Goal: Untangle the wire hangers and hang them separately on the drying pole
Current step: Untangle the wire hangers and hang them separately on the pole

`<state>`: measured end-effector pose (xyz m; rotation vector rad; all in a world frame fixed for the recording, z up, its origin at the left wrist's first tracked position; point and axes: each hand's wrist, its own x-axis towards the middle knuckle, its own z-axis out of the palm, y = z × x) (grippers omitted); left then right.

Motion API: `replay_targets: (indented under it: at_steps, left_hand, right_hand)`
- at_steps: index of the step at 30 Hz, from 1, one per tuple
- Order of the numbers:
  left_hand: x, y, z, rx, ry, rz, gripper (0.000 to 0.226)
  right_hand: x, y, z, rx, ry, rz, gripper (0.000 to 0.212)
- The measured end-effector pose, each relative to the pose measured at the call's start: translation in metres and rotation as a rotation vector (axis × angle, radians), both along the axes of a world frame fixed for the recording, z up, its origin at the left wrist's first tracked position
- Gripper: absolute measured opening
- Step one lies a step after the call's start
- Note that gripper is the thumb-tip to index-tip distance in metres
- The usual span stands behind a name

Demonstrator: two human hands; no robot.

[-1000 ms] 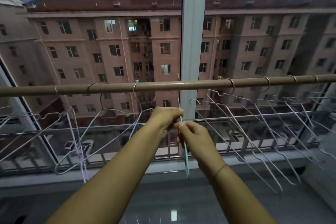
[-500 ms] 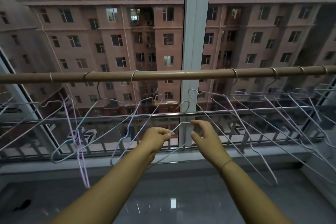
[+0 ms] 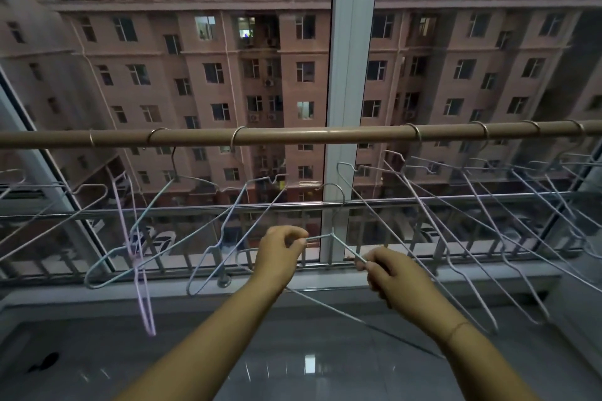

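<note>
A tan drying pole (image 3: 293, 137) runs across the window. Below its middle I hold one pale blue wire hanger (image 3: 332, 231), its hook pointing up and off the pole. My left hand (image 3: 280, 254) pinches the hanger's left shoulder wire. My right hand (image 3: 391, 277) grips its right shoulder wire. Several wire hangers (image 3: 208, 238) hang tilted from the pole at left, one purple hanger (image 3: 141, 286) drooping lowest. Several more hangers (image 3: 472, 221) hang slanted at right, overlapping each other.
A white window post (image 3: 348, 91) stands behind the pole's middle. A metal railing (image 3: 423, 202) runs outside the glass, with an apartment block beyond. A grey sill (image 3: 97, 296) and glossy dark floor (image 3: 293, 368) lie below my arms.
My hands dropped below the pole and moved apart. The hanger I held edge-on now faces me, spread between both hands; my right hand closed on its right wire.
</note>
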<state>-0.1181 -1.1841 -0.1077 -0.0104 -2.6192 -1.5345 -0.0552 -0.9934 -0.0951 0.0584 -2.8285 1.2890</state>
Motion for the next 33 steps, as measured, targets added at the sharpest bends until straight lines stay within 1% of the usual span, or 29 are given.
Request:
replay_targets:
  at_steps: [1, 2, 3, 4, 6, 8, 11, 14, 16, 18, 23, 26, 30, 33]
  left_hand:
    - [0.005, 0.005, 0.005, 0.0, 0.034, 0.051, 0.012]
    - [0.012, 0.01, 0.01, 0.021, 0.06, 0.096, 0.016]
    - [0.02, 0.016, 0.016, 0.079, 0.07, 0.112, 0.019]
    - [0.029, 0.023, 0.023, 0.168, 0.064, 0.087, 0.02]
    - [0.044, 0.037, 0.038, 0.345, 0.001, -0.057, 0.02]
    - [0.053, 0.049, 0.05, 0.462, -0.044, -0.18, 0.019]
    - [0.049, 0.058, 0.068, 0.584, -0.027, -0.209, 0.016]
    - [0.043, 0.06, 0.086, 0.594, -0.015, -0.199, 0.016]
    - [0.038, 0.06, 0.094, 0.603, -0.018, -0.19, 0.017]
    - [0.033, 0.058, 0.1, 0.606, -0.032, -0.172, 0.018]
    - [0.021, 0.054, 0.097, 0.558, -0.09, -0.1, 0.019]
    - [0.02, 0.053, 0.092, 0.565, -0.142, -0.053, 0.02]
    - [0.026, 0.053, 0.094, 0.562, -0.162, -0.047, 0.021]
    - [0.029, 0.049, 0.094, 0.51, -0.165, -0.059, 0.017]
  right_hand:
    - [0.008, 0.0, 0.005, -0.08, 0.001, 0.001, 0.02]
    - [0.016, -0.001, 0.009, -0.129, 0.019, 0.0, 0.02]
    - [0.023, -0.003, 0.012, -0.165, 0.049, -0.002, 0.019]
    - [0.028, -0.005, 0.015, -0.201, 0.085, -0.011, 0.018]
    - [0.034, -0.009, 0.022, -0.283, 0.146, -0.035, 0.018]
    - [0.034, -0.01, 0.029, -0.333, 0.189, -0.052, 0.019]
    - [0.031, -0.013, 0.043, -0.415, 0.232, -0.037, 0.024]
    - [0.028, -0.013, 0.059, -0.533, 0.198, 0.033, 0.029]
    - [0.024, -0.012, 0.068, -0.628, 0.117, 0.091, 0.031]
    - [0.018, -0.011, 0.074, -0.675, 0.037, 0.132, 0.032]
    - [0.005, -0.017, 0.076, -0.643, -0.063, 0.172, 0.031]
    - [0.002, -0.02, 0.07, -0.633, -0.097, 0.18, 0.033]
    - [0.001, -0.018, 0.068, -0.645, -0.14, 0.197, 0.033]
    - [0.002, -0.017, 0.068, -0.611, -0.171, 0.189, 0.029]
